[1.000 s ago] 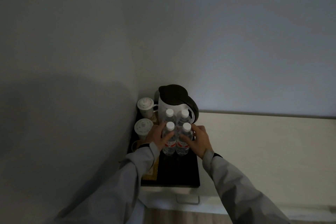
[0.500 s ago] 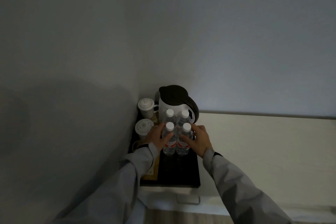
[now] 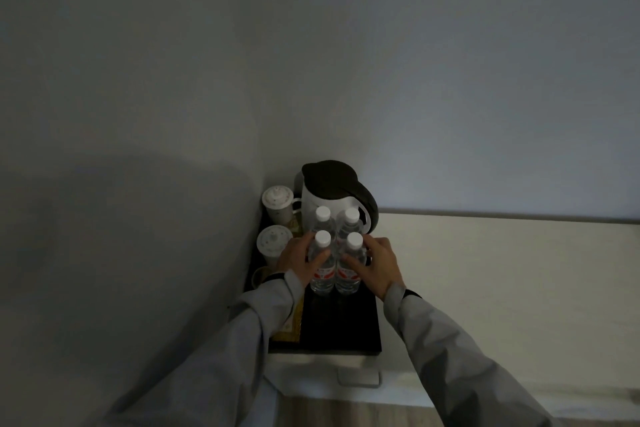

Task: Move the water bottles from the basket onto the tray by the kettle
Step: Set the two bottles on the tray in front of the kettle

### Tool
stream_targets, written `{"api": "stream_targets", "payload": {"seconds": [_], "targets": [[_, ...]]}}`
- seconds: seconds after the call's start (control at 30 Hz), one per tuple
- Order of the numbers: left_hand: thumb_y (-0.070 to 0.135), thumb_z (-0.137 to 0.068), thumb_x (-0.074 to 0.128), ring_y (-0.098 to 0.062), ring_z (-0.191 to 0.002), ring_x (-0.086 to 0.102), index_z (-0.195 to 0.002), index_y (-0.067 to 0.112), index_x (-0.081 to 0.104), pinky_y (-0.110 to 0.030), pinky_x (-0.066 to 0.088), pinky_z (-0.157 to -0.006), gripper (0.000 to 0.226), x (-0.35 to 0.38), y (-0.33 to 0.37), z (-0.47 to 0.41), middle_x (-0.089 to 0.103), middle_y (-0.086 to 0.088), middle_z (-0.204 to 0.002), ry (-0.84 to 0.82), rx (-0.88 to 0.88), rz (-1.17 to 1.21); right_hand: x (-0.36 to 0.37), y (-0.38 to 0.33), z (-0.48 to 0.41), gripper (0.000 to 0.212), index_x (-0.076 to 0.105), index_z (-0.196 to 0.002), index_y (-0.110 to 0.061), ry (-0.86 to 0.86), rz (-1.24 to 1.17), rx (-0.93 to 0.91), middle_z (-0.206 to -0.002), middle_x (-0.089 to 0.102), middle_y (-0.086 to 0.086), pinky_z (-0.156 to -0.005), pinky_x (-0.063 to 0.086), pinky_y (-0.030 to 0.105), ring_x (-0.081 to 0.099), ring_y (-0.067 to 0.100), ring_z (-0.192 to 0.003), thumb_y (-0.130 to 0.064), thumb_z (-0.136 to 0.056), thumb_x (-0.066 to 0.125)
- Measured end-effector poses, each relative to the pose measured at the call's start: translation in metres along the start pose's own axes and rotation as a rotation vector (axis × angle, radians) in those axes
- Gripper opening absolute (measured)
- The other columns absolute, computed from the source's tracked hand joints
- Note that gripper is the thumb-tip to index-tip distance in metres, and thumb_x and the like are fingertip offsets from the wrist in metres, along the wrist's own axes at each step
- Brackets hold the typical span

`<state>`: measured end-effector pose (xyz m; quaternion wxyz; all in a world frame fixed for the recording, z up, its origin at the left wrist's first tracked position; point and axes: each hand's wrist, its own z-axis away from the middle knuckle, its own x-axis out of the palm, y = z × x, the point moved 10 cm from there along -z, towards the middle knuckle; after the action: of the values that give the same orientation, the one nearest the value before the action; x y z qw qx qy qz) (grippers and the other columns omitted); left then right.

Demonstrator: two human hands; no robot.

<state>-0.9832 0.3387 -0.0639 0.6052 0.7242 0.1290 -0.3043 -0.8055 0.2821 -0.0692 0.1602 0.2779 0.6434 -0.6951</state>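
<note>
Several clear water bottles with white caps stand upright in a tight block on the black tray [image 3: 343, 333], just in front of the white kettle [image 3: 332, 194] with its dark lid. My left hand [image 3: 299, 258] wraps the front left bottle [image 3: 322, 276]. My right hand [image 3: 379, 265] wraps the front right bottle [image 3: 348, 276]. Two more bottles [image 3: 337, 222] stand behind them against the kettle. No basket is in view.
Two lidded white cups [image 3: 275, 241] stand at the tray's left side by the wall corner. The tray sits at the left end of a pale counter [image 3: 502, 270] whose front edge runs below. A yellowish card [image 3: 292, 322] lies on the tray's left.
Almost nothing has moved; both hands stay on the front pair of bottles, shifted very slightly on the tray.
</note>
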Motion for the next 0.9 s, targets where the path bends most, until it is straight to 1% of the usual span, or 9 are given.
{"api": "stream_targets", "payload": {"seconds": [0.1,0.17,0.23,0.37,0.47,0.53,0.6,0.73,0.9], "targets": [[0.034,-0.083,0.07,-0.031,-0.095,0.063,-0.115,0.017,0.06,-0.029,0.042,-0.073,0.037,0.0001,-0.0008,0.0005,0.068,-0.013,-0.102,0.009,0.001,-0.003,-0.0009,0.0001,0.0001,0.051,0.059,-0.13,-0.02,-0.009,0.003,-0.008,-0.114,0.057,0.016,-0.086,0.041,0.024,0.051,0.027,-0.112,-0.037,-0.084,0.075],[0.037,-0.084,0.069,-0.032,-0.1,0.061,-0.118,0.019,0.058,-0.034,0.045,-0.078,0.04,0.0025,-0.0029,0.0006,0.066,-0.014,-0.107,-0.013,-0.017,-0.006,-0.0004,0.0003,-0.0002,0.051,0.059,-0.13,-0.02,-0.019,-0.006,-0.006,-0.114,0.057,0.016,-0.088,0.043,0.027,0.05,0.027,-0.113,-0.037,-0.084,0.075],[0.038,-0.085,0.068,-0.033,-0.103,0.059,-0.121,0.02,0.056,-0.037,0.047,-0.082,0.042,0.0044,-0.0054,0.0004,0.065,-0.015,-0.111,-0.033,-0.037,-0.004,0.0003,0.0004,-0.001,0.049,0.06,-0.128,-0.02,-0.029,-0.003,-0.012,-0.114,0.058,0.016,-0.087,0.042,0.027,0.049,0.028,-0.114,-0.037,-0.085,0.074],[0.038,-0.085,0.067,-0.032,-0.103,0.061,-0.119,0.021,0.057,-0.032,0.044,-0.081,0.04,0.0033,-0.0032,0.0007,0.066,-0.012,-0.113,-0.042,-0.021,0.009,-0.0005,0.0,-0.0012,0.049,0.06,-0.127,-0.021,-0.044,0.009,-0.027,-0.114,0.058,0.015,-0.087,0.042,0.028,0.049,0.027,-0.114,-0.038,-0.084,0.074],[0.039,-0.085,0.067,-0.031,-0.104,0.061,-0.119,0.022,0.056,-0.035,0.046,-0.083,0.04,0.0029,-0.0036,0.0012,0.065,-0.011,-0.114,-0.052,-0.023,0.013,-0.004,0.0024,0.0,0.052,0.059,-0.128,-0.023,-0.027,-0.027,-0.011,-0.117,0.054,0.015,-0.094,0.048,0.032,0.053,0.025,-0.111,-0.037,-0.081,0.078],[0.039,-0.084,0.068,-0.032,-0.102,0.061,-0.119,0.02,0.056,-0.038,0.048,-0.083,0.041,0.0033,-0.0042,0.0004,0.065,-0.012,-0.113,-0.053,-0.028,0.006,-0.0052,0.004,0.0,0.054,0.059,-0.128,-0.024,-0.013,-0.038,-0.008,-0.117,0.053,0.014,-0.093,0.048,0.028,0.056,0.024,-0.108,-0.036,-0.08,0.079],[0.037,-0.084,0.069,-0.033,-0.101,0.061,-0.118,0.018,0.057,-0.035,0.046,-0.08,0.04,0.004,-0.0028,-0.0003,0.066,-0.013,-0.111,-0.044,-0.021,0.006,-0.0053,0.0043,-0.001,0.054,0.06,-0.129,-0.023,-0.009,-0.023,-0.016,-0.115,0.054,0.014,-0.092,0.048,0.027,0.057,0.025,-0.106,-0.037,-0.08,0.079],[0.035,-0.084,0.069,-0.031,-0.099,0.062,-0.117,0.018,0.058,-0.031,0.043,-0.077,0.039,0.0041,-0.0012,-0.0012,0.067,-0.012,-0.109,-0.039,-0.011,0.022,-0.0056,0.0031,-0.0026,0.053,0.061,-0.128,-0.024,-0.007,-0.008,-0.024,-0.113,0.056,0.013,-0.093,0.051,0.031,0.057,0.026,-0.106,-0.038,-0.08,0.079],[0.039,-0.084,0.068,-0.026,-0.098,0.062,-0.115,0.022,0.057,-0.028,0.041,-0.076,0.037,0.0035,-0.0037,-0.0002,0.067,-0.006,-0.107,-0.043,-0.02,0.011,-0.0047,0.0027,-0.0024,0.052,0.061,-0.128,-0.025,-0.012,-0.015,-0.023,-0.112,0.053,0.01,-0.093,0.049,0.03,0.056,0.025,-0.107,-0.038,-0.08,0.079]]}}
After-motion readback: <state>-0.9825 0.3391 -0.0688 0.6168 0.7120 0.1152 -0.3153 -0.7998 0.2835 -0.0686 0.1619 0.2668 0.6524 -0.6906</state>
